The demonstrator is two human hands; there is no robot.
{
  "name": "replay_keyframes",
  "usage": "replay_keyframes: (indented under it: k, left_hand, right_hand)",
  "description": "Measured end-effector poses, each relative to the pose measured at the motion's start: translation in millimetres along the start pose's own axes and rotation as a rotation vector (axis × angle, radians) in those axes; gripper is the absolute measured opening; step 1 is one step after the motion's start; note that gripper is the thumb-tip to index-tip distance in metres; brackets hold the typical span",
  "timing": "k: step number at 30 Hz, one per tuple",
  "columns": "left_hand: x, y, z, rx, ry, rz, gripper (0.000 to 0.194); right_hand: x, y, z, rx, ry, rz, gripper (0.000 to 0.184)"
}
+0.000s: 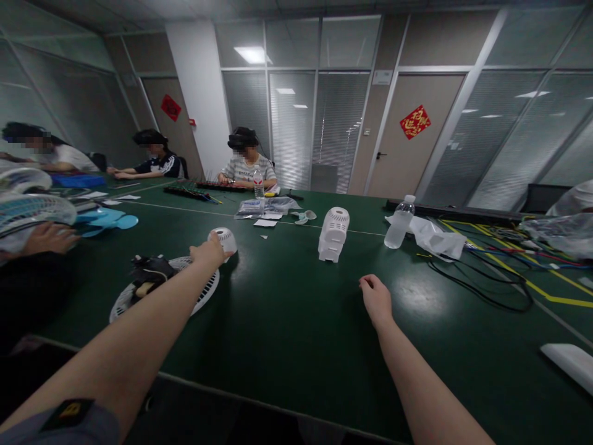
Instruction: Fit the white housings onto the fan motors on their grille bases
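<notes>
Two bottles [400, 227], contents unclear | left grip [209, 253] on white housing [227, 238]

Signs noted from where I stand: red diamond poster [416, 122], upper right of frame, on the closed door [430, 164]; gold Chinese characters, apparently 招财进宝, strokes partly blurred. Second red diamond [171, 107], upper left: character too dark to read. White wall plaque [382, 77], upper right of centre: illegible. Black sleeve patch [68, 413], lower left: yellow mark, perhaps "B", uncertain. Striped shirt [252, 167], centre: lettering unreadable.
</notes>
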State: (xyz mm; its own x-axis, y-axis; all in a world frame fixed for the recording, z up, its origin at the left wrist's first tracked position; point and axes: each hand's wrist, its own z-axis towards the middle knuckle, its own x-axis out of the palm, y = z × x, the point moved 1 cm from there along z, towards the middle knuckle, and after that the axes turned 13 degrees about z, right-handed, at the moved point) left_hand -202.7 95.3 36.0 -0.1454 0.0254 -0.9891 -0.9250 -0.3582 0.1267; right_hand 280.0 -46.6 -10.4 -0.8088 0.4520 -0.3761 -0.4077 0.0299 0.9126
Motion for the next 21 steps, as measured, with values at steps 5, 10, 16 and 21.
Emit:
replay_keyframes:
  k: [5, 10, 16, 21]
  left_hand:
    - [-2.5, -3, -7, 0.036, -0.031, -0.004, 0.096]
    - [-24.8, -10, -32, 0.121, -0.192, 0.038, 0.090]
    - [-60.4, 22, -93, 0.317, -0.515, 0.134, 0.060]
    - [-42.3, 104, -129, 0.079, -0.598, 0.065, 0.066]
  right_hand:
    - [0, -2, 2, -0.021, -0.014, -0.005, 0.025]
    - [-1, -1, 1, -0.023, -0.007, -0.011, 0.026]
    - [-2, 3, -2, -0.008, 0.008, -0.006, 0.026]
    - [-1, 2, -2, 0.007, 0.008, 0.004, 0.026]
